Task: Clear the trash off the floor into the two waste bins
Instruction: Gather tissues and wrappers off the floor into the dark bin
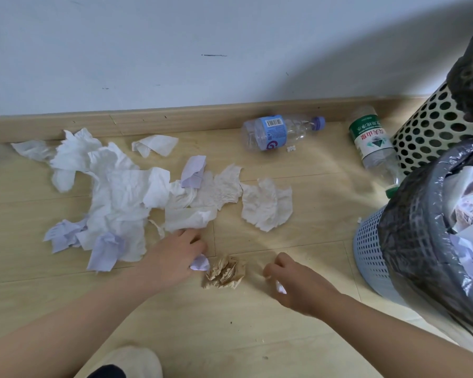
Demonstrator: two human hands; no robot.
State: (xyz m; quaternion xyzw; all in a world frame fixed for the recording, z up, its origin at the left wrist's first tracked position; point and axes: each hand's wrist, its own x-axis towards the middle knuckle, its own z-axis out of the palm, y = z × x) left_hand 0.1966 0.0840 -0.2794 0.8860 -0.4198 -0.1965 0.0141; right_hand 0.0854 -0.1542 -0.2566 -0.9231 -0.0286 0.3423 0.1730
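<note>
White tissues and pale purple paper scraps lie scattered on the wooden floor. A crumpled brown paper ball sits between my hands. My left hand holds a small purple scrap in its curled fingers, just left of the ball. To the ball's right, my right hand grips a small white scrap. Two empty plastic bottles lie near the wall: a blue-labelled one and a green-labelled one. A blue bin with a dark liner holds paper; a cream perforated bin stands behind it.
The baseboard and white wall run along the far edge of the floor. A light slipper on my foot shows at the bottom. Bare floor lies between the brown ball and the blue bin.
</note>
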